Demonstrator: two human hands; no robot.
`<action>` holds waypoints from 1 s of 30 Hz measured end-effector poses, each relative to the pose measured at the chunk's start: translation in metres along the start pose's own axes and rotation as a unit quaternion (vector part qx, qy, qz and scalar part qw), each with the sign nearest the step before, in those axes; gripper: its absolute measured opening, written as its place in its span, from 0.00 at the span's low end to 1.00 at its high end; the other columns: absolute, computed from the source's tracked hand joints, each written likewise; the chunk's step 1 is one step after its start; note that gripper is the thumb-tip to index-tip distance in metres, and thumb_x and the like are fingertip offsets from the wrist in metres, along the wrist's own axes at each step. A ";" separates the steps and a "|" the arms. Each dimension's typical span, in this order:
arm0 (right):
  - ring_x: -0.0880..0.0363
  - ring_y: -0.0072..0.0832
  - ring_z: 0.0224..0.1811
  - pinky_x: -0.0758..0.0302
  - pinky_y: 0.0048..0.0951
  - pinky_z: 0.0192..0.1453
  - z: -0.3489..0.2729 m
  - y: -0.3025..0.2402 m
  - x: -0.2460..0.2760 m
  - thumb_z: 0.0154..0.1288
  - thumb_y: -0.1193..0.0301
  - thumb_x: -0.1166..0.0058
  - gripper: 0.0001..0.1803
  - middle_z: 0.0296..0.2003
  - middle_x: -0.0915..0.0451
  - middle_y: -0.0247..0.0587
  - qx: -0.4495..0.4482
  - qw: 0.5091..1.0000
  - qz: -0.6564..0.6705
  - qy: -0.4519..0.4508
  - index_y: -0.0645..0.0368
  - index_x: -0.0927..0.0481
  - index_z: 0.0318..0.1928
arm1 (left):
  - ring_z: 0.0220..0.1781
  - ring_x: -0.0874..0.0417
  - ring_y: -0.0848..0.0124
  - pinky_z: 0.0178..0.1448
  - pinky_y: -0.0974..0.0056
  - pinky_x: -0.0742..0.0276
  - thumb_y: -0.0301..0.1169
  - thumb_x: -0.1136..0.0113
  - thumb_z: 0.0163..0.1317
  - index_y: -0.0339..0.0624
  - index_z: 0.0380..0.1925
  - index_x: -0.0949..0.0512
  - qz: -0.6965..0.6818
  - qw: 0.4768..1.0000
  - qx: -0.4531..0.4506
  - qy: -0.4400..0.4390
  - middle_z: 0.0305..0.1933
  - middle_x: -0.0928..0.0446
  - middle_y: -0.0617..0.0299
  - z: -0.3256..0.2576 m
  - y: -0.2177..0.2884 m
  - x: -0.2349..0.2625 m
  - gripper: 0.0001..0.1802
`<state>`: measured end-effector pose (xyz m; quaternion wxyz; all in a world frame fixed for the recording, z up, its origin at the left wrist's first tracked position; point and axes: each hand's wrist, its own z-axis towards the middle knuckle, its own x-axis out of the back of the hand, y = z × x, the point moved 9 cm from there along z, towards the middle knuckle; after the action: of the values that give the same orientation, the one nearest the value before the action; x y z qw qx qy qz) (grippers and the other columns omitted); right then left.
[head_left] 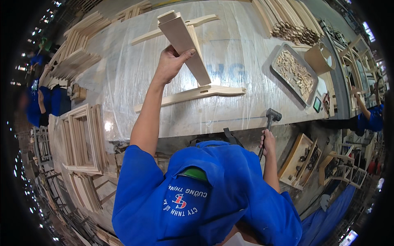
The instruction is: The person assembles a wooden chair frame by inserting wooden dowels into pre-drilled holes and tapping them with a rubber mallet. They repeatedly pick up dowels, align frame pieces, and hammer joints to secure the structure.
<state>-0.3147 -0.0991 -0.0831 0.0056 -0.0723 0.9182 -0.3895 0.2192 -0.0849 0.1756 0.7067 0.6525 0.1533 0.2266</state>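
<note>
My left hand (170,64) is closed around a flat wooden board (176,35), thumb on its upper face. Its near end meets a shaped wooden leg piece (205,92) lying on the table. Farther off lies a second, similar leg piece (201,20), partly covered by the board. Pale wood (196,39) shows along the board's right side, mostly hidden behind it. Down by the table's front edge, my right hand (267,143) grips the handle of a black mallet (272,116), head up.
A grey tray (281,78) of wooden dowels sits at the right on the film-covered table (123,78), beside a round container (320,57). Wooden parts are stacked at far right (291,20) and left (74,61). A wooden box (299,162) with tools stands below right. Other people work at both sides.
</note>
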 end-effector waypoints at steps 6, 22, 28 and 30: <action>0.35 0.20 0.15 0.34 0.27 0.16 -0.016 0.019 -0.007 0.83 0.53 0.53 0.17 0.22 0.30 0.29 0.006 1.000 0.010 0.016 0.53 0.26 0.47 | 0.52 0.15 0.68 0.58 0.63 0.19 0.41 0.24 0.66 0.32 0.55 0.20 0.013 0.999 0.016 -0.040 0.49 0.14 0.56 -0.004 -0.016 -0.005 0.27; 0.36 0.20 0.16 0.36 0.27 0.17 -0.028 0.023 -0.021 0.83 0.54 0.54 0.16 0.22 0.31 0.28 -0.020 0.996 0.079 0.021 0.53 0.26 0.47 | 0.49 0.10 0.59 0.55 0.58 0.16 0.51 0.26 0.64 0.38 0.57 0.19 0.177 0.978 -0.068 -0.085 0.44 0.11 0.49 -0.031 0.011 -0.039 0.32; 0.38 0.16 0.15 0.39 0.23 0.16 -0.058 -0.020 -0.028 0.83 0.55 0.52 0.15 0.21 0.31 0.26 0.032 0.997 -0.045 0.050 0.54 0.24 0.46 | 0.48 0.09 0.58 0.54 0.57 0.16 0.54 0.27 0.64 0.37 0.56 0.19 0.175 0.978 -0.087 -0.071 0.43 0.11 0.49 -0.041 0.014 -0.036 0.33; 0.37 0.15 0.16 0.39 0.23 0.17 -0.077 -0.066 -0.035 0.82 0.57 0.51 0.15 0.22 0.30 0.25 0.147 0.985 -0.090 0.029 0.55 0.24 0.43 | 0.47 0.09 0.58 0.54 0.56 0.16 0.53 0.27 0.64 0.37 0.56 0.19 0.162 0.980 -0.085 -0.083 0.43 0.11 0.49 -0.044 0.017 -0.045 0.33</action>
<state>-0.2766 -0.0845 0.0162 -0.0460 -0.1414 0.8406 -0.5208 0.1570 -0.0701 0.1846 0.7233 0.6233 -0.0340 0.2952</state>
